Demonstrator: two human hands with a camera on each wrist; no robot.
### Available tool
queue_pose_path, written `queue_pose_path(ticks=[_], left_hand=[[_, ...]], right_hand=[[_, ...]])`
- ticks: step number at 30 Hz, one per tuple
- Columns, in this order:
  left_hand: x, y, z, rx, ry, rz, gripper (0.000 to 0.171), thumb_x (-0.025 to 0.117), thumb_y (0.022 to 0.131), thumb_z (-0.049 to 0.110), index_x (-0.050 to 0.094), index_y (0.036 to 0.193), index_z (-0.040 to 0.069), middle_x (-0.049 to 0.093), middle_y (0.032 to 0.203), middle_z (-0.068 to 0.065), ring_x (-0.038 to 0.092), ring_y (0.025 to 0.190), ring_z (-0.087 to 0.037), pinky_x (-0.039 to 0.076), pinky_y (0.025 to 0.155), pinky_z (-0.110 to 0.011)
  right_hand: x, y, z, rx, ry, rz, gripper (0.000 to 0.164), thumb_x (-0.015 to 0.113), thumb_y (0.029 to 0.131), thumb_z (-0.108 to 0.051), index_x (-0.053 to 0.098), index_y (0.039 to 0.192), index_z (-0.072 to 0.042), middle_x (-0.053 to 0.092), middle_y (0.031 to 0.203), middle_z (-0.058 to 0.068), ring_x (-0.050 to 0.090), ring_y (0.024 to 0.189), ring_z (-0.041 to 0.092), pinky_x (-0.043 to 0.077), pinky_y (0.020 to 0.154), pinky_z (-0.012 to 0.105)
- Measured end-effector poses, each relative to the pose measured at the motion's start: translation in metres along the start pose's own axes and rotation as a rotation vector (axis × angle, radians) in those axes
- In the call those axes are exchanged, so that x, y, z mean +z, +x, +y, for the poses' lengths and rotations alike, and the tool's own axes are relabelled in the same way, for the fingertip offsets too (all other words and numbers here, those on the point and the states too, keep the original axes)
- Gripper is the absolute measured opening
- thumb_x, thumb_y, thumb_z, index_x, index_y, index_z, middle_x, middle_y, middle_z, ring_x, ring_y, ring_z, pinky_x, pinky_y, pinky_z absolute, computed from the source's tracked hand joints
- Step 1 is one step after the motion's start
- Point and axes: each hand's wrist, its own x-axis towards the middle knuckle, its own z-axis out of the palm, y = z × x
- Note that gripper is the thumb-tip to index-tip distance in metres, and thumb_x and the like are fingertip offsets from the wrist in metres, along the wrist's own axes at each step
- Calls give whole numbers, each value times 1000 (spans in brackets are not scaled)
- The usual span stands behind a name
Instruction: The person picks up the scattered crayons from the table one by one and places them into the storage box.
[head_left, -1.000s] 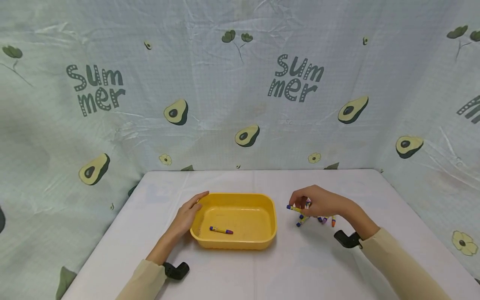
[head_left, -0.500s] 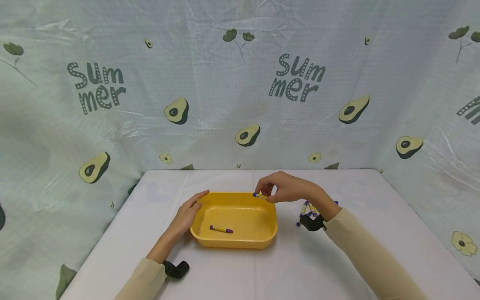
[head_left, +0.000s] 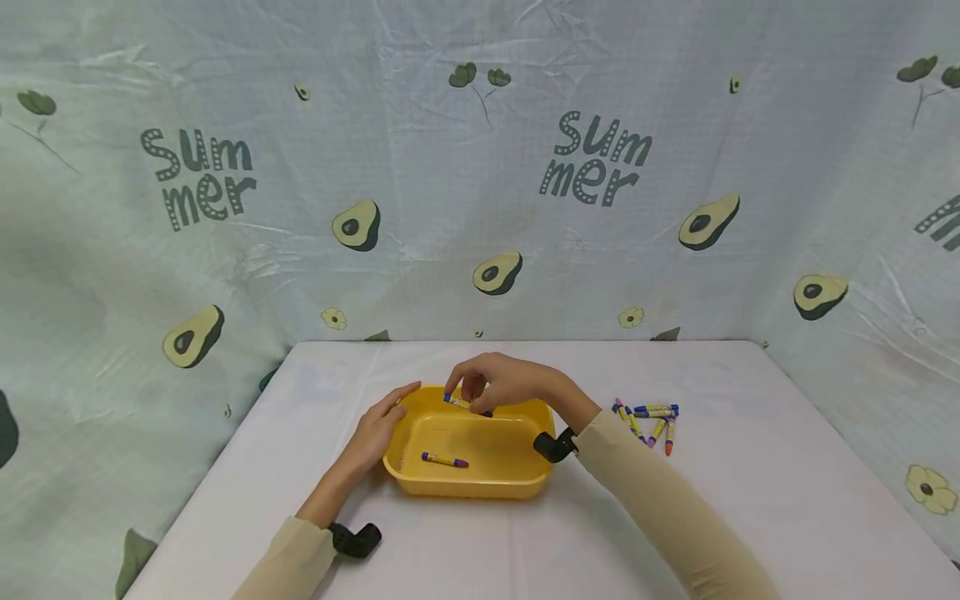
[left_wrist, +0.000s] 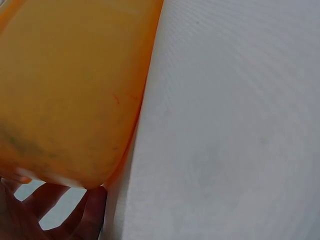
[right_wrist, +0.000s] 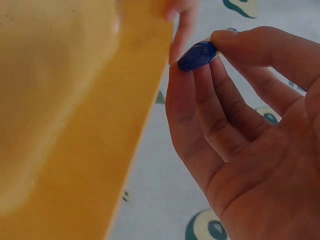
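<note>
A yellow plastic tray (head_left: 480,489) stands on the table. My left hand (head_left: 372,433) grips its left rim; in the left wrist view the fingers (left_wrist: 92,212) curl at the tray's edge. Over the far part of the tray, my right hand (head_left: 504,379) pinches a blue-tipped crayon (head_left: 459,402) with a yellow wrapper between thumb and fingertips. The right wrist view shows the crayon's blue tip (right_wrist: 197,56), most of its length hidden by the thumb. Another crayon (head_left: 445,460), purple-red at its tip, lies on the tray floor.
Several loose crayons (head_left: 658,412) lie in a small heap on the white-covered table (head_left: 720,500), right of the tray. A printed cloth (head_left: 420,208) with avocados hangs behind and at the sides. My right forearm reaches across the tray's right rim.
My right hand has carried the blue-tipped crayon left from the heap, past the tray's right rim and over its inside. The left hand has kept its place on the tray.
</note>
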Motion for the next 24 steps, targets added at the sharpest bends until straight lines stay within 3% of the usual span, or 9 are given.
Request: queue_pose_path(ticks=[6,16,24], left_hand=[[-1,-1,1,13,13,5,48,32,110,19,45,157,20,37,167,-13,29,157,-39,20,128,-60],[0,-2,2,22,29,6,49,34,110,19,45,157,21,39,166,-14,30,156,-40,22,127,-62],[-1,-1,1,3,23,8,48,34,110,21,45,157,23,38,167,-12,30,156,-39,22,128,-61]], right_hand=[[18,21,5,33,48,-34,34,68,92,0,68,124,-11,66,96,5,61,73,14,65,77,42],[36,42,18,96,191,-75,35,68,92,1,68,126,-9,64,95,6,61,73,17,61,68,26],[48,44,31,116,190,-80,31,68,91,2,69,121,-6,67,92,6,58,67,16,53,63,22]])
